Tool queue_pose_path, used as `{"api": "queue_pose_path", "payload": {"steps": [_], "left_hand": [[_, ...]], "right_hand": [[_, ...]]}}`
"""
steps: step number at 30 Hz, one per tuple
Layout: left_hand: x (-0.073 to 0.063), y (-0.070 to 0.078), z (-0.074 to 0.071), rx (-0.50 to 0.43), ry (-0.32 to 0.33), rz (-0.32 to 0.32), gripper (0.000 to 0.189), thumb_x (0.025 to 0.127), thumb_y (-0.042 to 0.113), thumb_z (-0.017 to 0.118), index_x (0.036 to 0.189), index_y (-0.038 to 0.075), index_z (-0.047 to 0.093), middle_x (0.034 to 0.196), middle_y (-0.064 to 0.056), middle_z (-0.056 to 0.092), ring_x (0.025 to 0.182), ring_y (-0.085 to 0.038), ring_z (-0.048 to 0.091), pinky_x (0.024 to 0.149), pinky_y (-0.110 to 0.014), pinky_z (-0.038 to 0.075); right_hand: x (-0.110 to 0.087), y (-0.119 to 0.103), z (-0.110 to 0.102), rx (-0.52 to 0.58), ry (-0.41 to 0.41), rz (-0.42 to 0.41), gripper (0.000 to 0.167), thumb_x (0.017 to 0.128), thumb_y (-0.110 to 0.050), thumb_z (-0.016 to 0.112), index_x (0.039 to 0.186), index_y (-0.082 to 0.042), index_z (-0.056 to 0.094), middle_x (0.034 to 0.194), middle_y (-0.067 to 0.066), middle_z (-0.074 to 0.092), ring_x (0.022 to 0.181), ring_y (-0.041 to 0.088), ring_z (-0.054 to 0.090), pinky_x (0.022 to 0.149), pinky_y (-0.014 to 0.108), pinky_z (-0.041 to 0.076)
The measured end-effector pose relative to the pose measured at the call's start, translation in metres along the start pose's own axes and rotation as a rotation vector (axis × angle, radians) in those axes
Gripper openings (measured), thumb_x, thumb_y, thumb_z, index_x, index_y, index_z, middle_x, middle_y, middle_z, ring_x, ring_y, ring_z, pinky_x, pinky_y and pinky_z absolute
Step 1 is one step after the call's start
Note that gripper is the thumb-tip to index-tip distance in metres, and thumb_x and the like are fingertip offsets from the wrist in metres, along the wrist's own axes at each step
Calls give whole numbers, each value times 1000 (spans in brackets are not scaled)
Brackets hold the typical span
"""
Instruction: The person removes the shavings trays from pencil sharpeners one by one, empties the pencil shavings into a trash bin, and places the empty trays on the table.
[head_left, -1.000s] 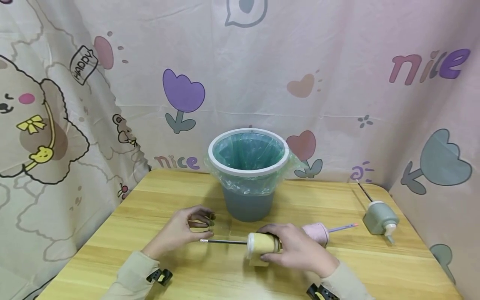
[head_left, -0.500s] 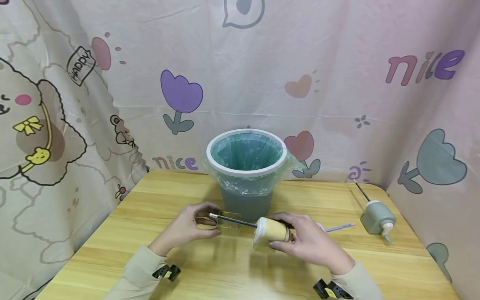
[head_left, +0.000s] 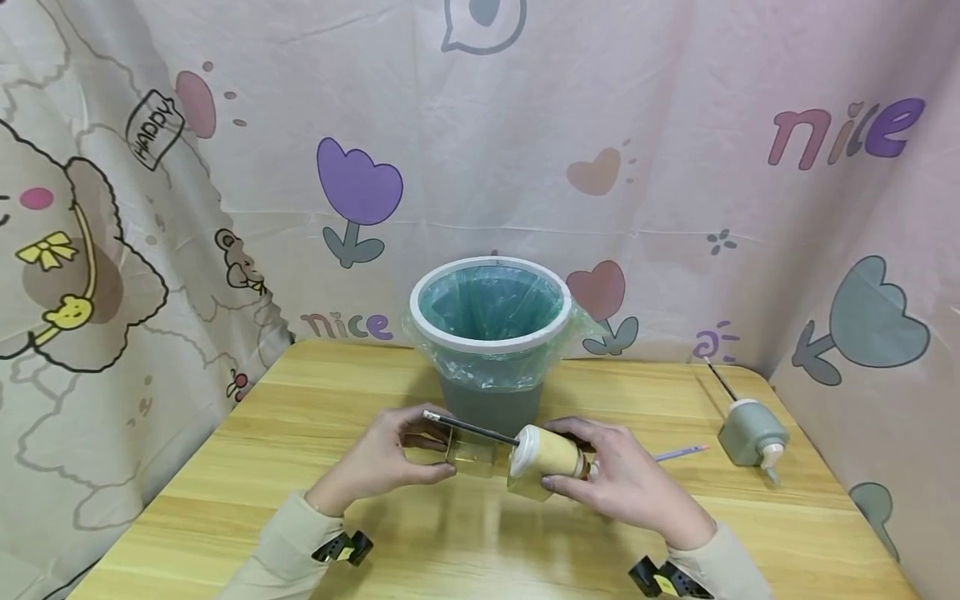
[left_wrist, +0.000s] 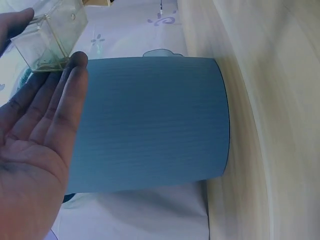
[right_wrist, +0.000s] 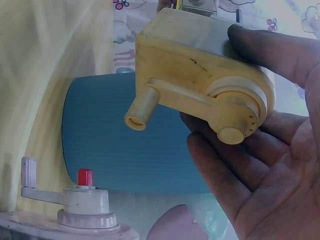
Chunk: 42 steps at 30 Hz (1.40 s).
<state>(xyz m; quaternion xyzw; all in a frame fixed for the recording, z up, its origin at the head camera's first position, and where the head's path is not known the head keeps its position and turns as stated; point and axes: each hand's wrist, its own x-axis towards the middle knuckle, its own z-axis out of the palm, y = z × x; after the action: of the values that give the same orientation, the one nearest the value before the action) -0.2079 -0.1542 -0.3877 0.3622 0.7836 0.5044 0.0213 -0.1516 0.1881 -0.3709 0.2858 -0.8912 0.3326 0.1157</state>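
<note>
My right hand [head_left: 626, 479] holds a yellow hand-crank pencil sharpener [head_left: 553, 454] by its crank end, tilted above the table. A dark pencil [head_left: 480, 430] sticks out of its front, pointing left. In the right wrist view, the crank arm [right_wrist: 182, 92] shows on the sharpener's back, with the thumb on the body. My left hand [head_left: 390, 457] pinches a clear plastic shavings drawer [head_left: 472, 457] between thumb and fingers, just left of the sharpener. The left wrist view shows that drawer [left_wrist: 57, 37] see-through, with no shavings visible in it.
A grey-blue bin [head_left: 491, 404] with a green liner and white rim stands right behind both hands. A grey-green sharpener [head_left: 753, 433] with a pencil lies at the right. A pink sharpener [right_wrist: 92, 217] with a lilac pencil [head_left: 681, 453] is mostly hidden behind my right hand.
My left hand has brought the clear drawer rightward, close to the yellow sharpener. My right hand has raised and tilted the sharpener, so its pencil now points up to the left, over the drawer.
</note>
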Motion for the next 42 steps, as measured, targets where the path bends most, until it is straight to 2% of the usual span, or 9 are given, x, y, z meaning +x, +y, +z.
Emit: {"api": "queue_pose_path", "payload": {"steps": [16,26,42], "left_hand": [[1,3,8,-11,0,39,51,80,8,93,127,2,71,114,-14,79,101,-13,78,93,-33,67],[2,5,12,12,-23,77,48,82,10,92,126,5,72,116,-9,79,102,-13,78,94,-33,67],[2,0,12,18,-37,64,49,82,11,92,125,0,72,115,-10,79,101,-14,79,93,-33,67]], "right_hand": [[1,1,2,5,14,12,49,86,-34,91,129,-22,72,110,-13,76,87,-2,65,77,22,57],[0,-1,4,6,2,8,48,87,-36,90,129,-20,72,115,-10,77,90,-2,67,78,23,59],[0,1,5,-8,1,2,48,88,-39,89,129,-19,73,115,-9,78,91,-1,67,79,26,60]]}}
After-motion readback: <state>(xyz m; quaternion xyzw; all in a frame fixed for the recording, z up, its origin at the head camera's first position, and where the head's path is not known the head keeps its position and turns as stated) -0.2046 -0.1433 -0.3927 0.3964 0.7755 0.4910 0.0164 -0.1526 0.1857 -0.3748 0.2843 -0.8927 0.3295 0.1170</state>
